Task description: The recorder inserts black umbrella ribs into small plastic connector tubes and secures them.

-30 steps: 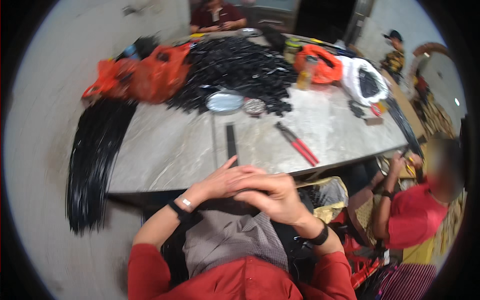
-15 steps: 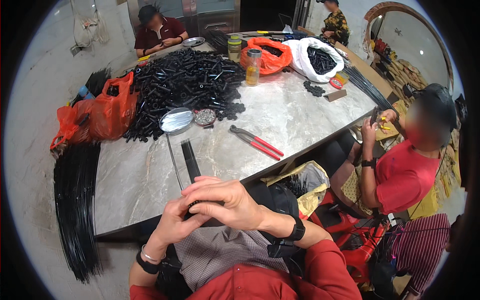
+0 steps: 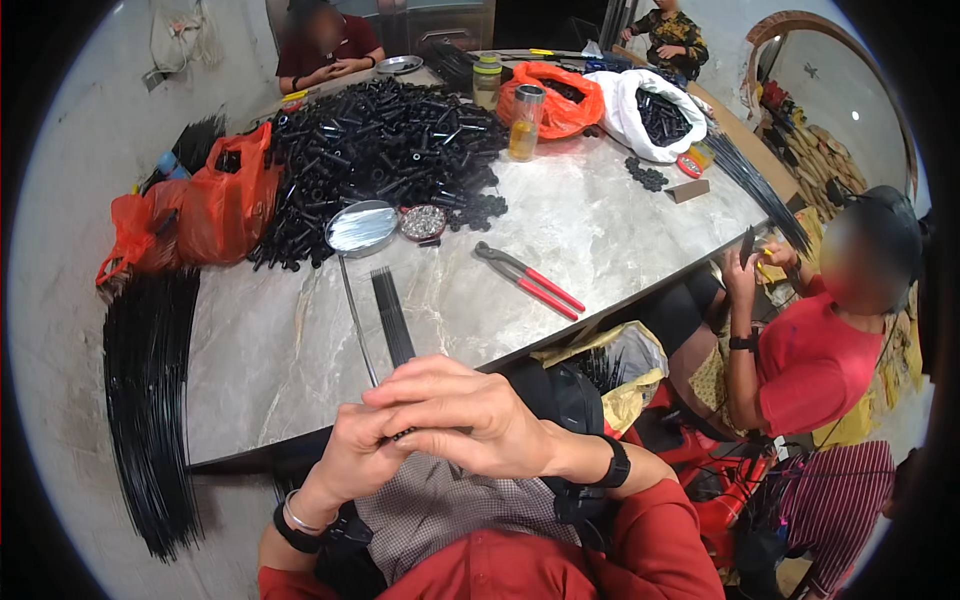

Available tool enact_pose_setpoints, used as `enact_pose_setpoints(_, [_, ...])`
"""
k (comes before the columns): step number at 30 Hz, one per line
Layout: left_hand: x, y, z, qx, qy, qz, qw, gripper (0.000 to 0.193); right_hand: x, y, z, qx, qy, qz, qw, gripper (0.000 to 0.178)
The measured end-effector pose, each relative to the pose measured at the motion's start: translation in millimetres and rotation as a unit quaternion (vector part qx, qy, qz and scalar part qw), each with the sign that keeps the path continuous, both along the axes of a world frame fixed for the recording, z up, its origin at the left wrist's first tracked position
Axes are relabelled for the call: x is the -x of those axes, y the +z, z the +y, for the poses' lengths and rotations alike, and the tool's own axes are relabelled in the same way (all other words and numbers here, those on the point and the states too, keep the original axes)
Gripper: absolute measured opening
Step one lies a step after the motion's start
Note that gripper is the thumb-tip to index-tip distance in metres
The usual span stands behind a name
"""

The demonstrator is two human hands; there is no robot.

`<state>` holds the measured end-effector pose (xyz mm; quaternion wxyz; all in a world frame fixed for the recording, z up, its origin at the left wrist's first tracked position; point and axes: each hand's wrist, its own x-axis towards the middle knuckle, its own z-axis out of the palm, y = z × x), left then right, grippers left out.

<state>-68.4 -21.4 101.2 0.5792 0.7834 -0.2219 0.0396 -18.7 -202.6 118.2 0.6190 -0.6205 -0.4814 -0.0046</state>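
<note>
Both my hands meet in front of me at the table's near edge. Closed around the near end of a flat bundle of thin black rods (image 3: 391,315) is my left hand (image 3: 350,455). My right hand (image 3: 475,420) lies over it from the right, its fingers bent across the same end. Dark rod tips peep out between the hands; the rest of that end is covered. The bundle's far part stretches over the tabletop. Beside it runs a single thin rod (image 3: 354,315), reaching from my fingers toward a round metal dish (image 3: 361,228) of silvery pieces.
Red-handled pincers (image 3: 530,282) lie right of the bundle. A big heap of black tubular parts (image 3: 380,150) covers the far left, near orange plastic bags (image 3: 228,205). Long black rods (image 3: 150,400) overhang the left edge. A co-worker in red (image 3: 815,350) sits at the right.
My right hand has shifted slightly and covers more of the bundle's near end. The view has tilted a little; the rods stay in my grasp.
</note>
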Motion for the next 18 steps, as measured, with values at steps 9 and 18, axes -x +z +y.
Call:
enact_pose_setpoints(9, [-8.4,7.8,-0.4,0.076,-0.125,-0.047,0.988,0.045,-134.8,10.0,1.2,0.071,-0.114,0.196,0.971,0.024])
enact_pose_setpoints(18, [-8.4,-1.6,5.7,0.074,-0.143,-0.042,0.986,0.034,-251.5,-100.2,146.9,0.334,-0.255,-0.158,0.894,0.018])
